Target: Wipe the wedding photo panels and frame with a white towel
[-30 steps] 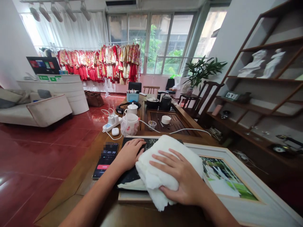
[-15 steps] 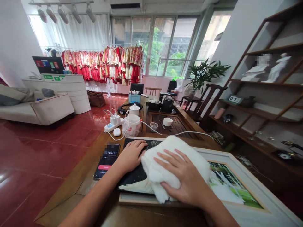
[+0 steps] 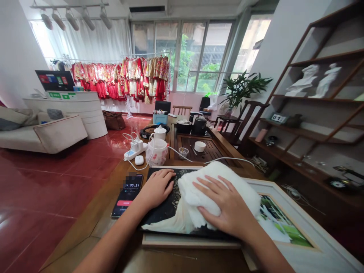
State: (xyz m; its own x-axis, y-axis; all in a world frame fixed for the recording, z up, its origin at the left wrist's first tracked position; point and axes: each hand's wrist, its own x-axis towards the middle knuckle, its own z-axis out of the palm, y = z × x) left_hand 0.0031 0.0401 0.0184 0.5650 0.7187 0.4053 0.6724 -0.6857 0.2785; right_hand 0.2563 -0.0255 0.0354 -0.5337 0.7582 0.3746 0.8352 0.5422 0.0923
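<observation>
My right hand (image 3: 227, 203) presses on a thick, folded white towel (image 3: 210, 174), thumb at its near side and fingers spread over its top. Beneath the towel lies a dark photo panel (image 3: 163, 210) with pale speckles and what looks like a trailing white dress. The towel hides much of the panel's right side. My left hand (image 3: 159, 187) rests flat on the panel's left part, holding nothing. A light wooden frame edge (image 3: 193, 242) shows under the panel.
To the right lies a white-framed photo (image 3: 271, 185). A phone (image 3: 127, 195) with a running timer sits left of my forearm. Beyond are a white mug (image 3: 159, 132), a power strip (image 3: 135, 148), loose cables and a tea tray (image 3: 216, 149) with a small white cup (image 3: 200, 146).
My right hand has slid the towel a little to the right, uncovering more of the speckled panel and pale dress. My left hand stays on the panel.
</observation>
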